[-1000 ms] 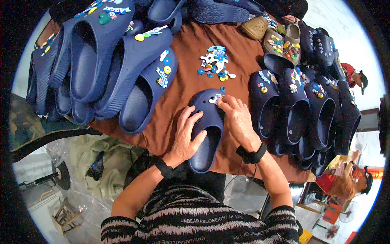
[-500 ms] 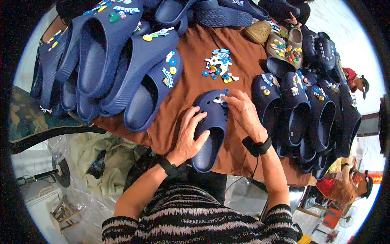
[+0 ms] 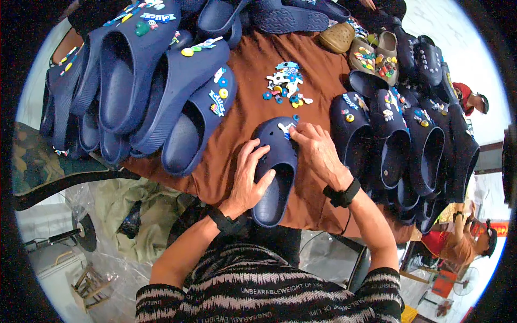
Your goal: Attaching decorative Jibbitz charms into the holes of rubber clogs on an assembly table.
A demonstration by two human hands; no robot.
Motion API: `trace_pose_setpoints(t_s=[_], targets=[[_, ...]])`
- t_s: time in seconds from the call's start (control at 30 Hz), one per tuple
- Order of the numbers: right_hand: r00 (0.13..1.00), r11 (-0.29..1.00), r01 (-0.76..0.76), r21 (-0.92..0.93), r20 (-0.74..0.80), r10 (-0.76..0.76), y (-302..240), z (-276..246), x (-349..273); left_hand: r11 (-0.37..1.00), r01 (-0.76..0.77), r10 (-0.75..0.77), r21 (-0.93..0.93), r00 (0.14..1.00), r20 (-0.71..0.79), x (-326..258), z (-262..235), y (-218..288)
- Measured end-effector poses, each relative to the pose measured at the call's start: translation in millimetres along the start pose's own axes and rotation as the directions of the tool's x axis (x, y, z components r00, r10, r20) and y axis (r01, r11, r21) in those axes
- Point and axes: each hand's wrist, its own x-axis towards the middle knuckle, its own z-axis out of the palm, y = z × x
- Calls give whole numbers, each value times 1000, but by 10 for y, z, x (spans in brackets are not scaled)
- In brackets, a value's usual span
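Note:
A navy blue clog [image 3: 285, 154] lies in front of me on the brown cloth, its toe pointing away and its heel toward me. My left hand [image 3: 246, 180] grips it along the left side, fingers on the upper and thumb by the foot opening. A white and blue shoe charm [image 3: 285, 130] sits on the holed toe. The curled fingers and thumb of my right hand [image 3: 318, 148] press at the charm's right edge, partly covering it. Just beyond the toe lies a small blue flower charm [image 3: 295, 117], and farther off is a loose pile of colourful charms [image 3: 286, 81].
Decorated navy clogs [image 3: 196, 129] are heaped on the left, and more navy clogs [image 3: 396, 140] line the right. Tan clogs [image 3: 386, 59] stand at the far right. Brown cloth [image 3: 237, 97] covers the table. Other people [image 3: 460, 242] are off to the right.
My right fingers have curled in more, with the thumb now pressing at the charm's edge. My left hand keeps its grip on the clog. The whole view has shifted slightly.

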Motion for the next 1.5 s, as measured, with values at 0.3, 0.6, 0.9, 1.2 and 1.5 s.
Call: trace_pose_setpoints(t_s=[0.3, 0.6, 0.9, 1.2, 1.5], targets=[[973, 811, -213, 545, 40, 228, 56, -2, 48, 1000, -13, 13, -4, 1000, -25, -12, 28, -29], [990, 978, 37, 203, -140, -9, 110, 30, 125, 1000, -12, 11, -15, 1000, -23, 3, 10, -6], [873, 595, -388, 704, 73, 482, 308, 182, 86, 1000, -4, 4, 6, 1000, -24, -12, -12, -27], [905, 888, -402, 224, -52, 423, 475, 590, 345, 1000, -2, 2, -2, 1000, -30, -10, 0, 16], [872, 799, -431, 419, -35, 488, 506, 596, 173, 1000, -30, 30, 0, 999, -39, 0, 2, 12]])
